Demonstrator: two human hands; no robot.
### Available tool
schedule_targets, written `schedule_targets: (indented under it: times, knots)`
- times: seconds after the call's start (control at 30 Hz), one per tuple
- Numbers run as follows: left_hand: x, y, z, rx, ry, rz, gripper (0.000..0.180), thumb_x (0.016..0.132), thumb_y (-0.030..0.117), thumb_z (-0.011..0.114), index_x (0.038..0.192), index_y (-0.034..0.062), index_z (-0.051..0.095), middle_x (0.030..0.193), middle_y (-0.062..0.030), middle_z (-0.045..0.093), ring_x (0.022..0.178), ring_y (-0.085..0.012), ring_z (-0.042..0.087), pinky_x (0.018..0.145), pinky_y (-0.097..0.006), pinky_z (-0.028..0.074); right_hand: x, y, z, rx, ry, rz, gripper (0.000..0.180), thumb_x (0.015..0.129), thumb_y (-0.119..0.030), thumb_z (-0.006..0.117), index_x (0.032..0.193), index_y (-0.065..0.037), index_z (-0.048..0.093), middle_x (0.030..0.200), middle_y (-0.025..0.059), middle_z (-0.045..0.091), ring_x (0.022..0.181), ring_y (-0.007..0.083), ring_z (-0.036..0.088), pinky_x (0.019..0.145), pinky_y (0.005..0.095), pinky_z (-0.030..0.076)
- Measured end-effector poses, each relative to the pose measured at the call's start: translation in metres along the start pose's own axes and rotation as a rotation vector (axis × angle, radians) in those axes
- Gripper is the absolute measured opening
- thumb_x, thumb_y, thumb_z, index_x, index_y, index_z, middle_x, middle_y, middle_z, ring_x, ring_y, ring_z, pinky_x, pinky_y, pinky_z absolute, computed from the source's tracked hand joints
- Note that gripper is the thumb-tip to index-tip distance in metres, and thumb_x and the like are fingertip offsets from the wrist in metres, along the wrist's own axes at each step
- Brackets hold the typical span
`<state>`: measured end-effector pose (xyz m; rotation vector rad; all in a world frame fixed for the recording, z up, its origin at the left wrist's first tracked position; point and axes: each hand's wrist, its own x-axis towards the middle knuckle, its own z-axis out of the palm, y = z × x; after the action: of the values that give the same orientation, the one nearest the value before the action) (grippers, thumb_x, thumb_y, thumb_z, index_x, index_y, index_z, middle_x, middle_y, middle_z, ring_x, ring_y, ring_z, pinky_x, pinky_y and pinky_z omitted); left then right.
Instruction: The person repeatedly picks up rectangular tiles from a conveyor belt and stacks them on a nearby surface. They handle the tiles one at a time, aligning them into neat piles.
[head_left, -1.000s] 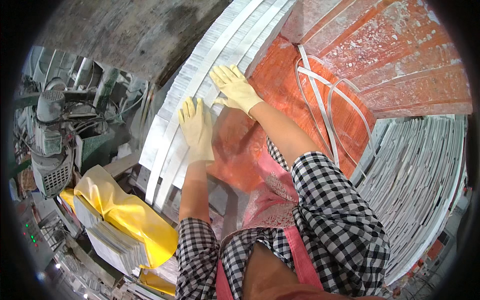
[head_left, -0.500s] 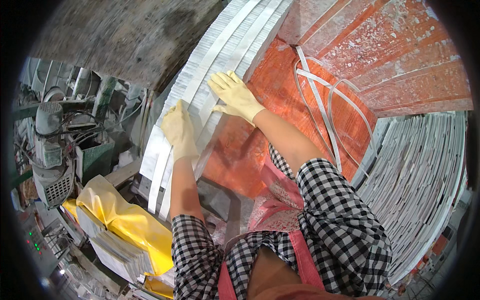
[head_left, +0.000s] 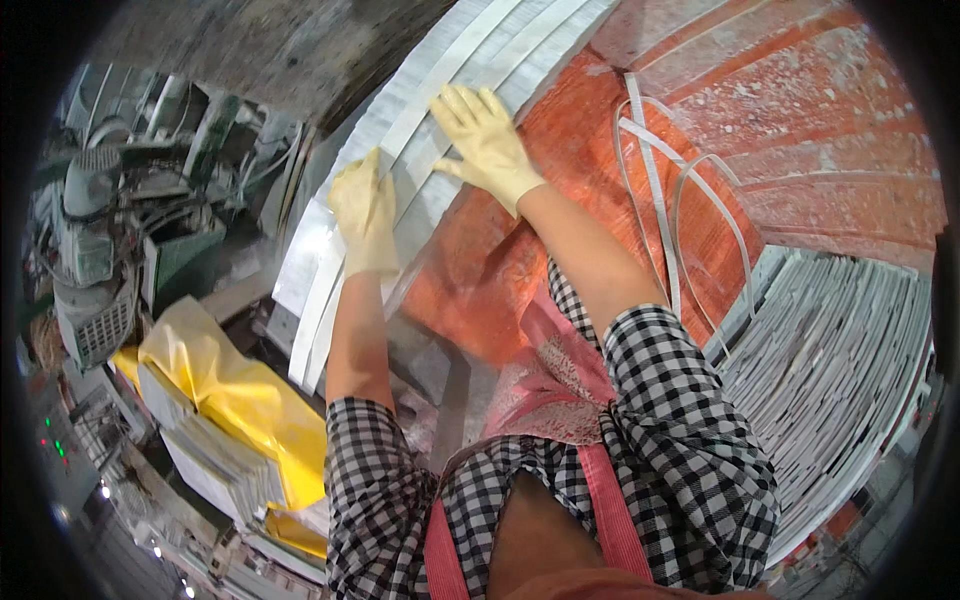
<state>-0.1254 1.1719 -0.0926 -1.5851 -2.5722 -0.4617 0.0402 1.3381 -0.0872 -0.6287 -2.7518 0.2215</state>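
Note:
A long row of thin pale slabs (head_left: pixel 352 150) stands on edge, with flat white straps (head_left: pixel 432 97) running along its top. My left hand (head_left: pixel 365 215), in a cream rubber glove, rests near the row's closer end. Its fingers are curled onto a white strap, and the fingertips are partly hidden. Farther along the row lies my right hand (head_left: pixel 487 145), gloved the same way. Its fingers are spread flat against the slabs beside a strap, with the thumb held apart.
An orange-red board (head_left: pixel 575 130) adjoins the row, with loose strapping (head_left: pixel 655 190) lying over it. Another stack of slabs (head_left: pixel 830 370) stands at right. Yellow sheeting (head_left: pixel 235 385) drapes slabs at lower left, below green-grey machinery (head_left: pixel 95 230). A dark rough surface (head_left: pixel 240 45) rises behind the row.
The whole view has shifted, with the upper row and board appearing farther right and higher. Both hands stay on the row in nearly the same poses.

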Motion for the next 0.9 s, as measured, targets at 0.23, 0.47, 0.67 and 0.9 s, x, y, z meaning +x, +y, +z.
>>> schedule_targets:
  times: [0.23,0.47,0.67,0.9]
  knots:
    - [0.0,0.022,0.014,-0.036,0.067,-0.028,0.07,0.081,0.039,0.081,0.141,0.0126,0.058,0.148,-0.0216,0.054,0.138,-0.0396,0.048,0.117,-0.05,0.035,0.038,0.008,0.016,-0.044,-0.216,-0.12,0.105,0.076,-0.057,0.08,0.159,-0.014,0.034,0.164,0.0124,0.036,0.151,0.0301,0.032,0.124,0.0511,0.024]
    - [0.005,0.026,0.028,-0.079,0.001,-0.033,0.059,0.091,0.038,0.072,0.145,0.0227,0.057,0.152,-0.0221,0.05,0.142,-0.04,0.046,0.12,-0.052,0.03,0.069,0.119,0.049,-0.073,-0.037,-0.198,0.055,0.089,-0.023,0.073,0.138,-0.008,0.053,0.13,0.0154,0.063,0.119,0.0304,0.06,0.09,0.0489,0.06]
    - [0.007,0.029,0.022,-0.115,-0.004,0.021,0.058,0.083,0.027,0.078,0.137,0.0146,0.062,0.143,-0.0228,0.056,0.134,-0.0401,0.05,0.115,-0.052,0.035,0.058,0.131,0.05,0.039,-0.187,-0.066,0.068,0.086,-0.046,0.073,0.139,-0.006,0.057,0.138,0.0211,0.059,0.128,0.0377,0.055,0.109,0.0461,0.045]
    - [0.008,0.038,0.016,-0.027,0.016,0.017,0.057,0.082,0.026,0.078,0.135,0.0135,0.061,0.142,-0.0215,0.056,0.133,-0.0391,0.049,0.117,-0.052,0.035,0.057,0.12,0.028,-0.003,-0.189,-0.034,0.074,0.086,-0.048,0.073,0.143,-0.005,0.054,0.147,0.0215,0.054,0.138,0.0384,0.049,0.117,0.0458,0.038]
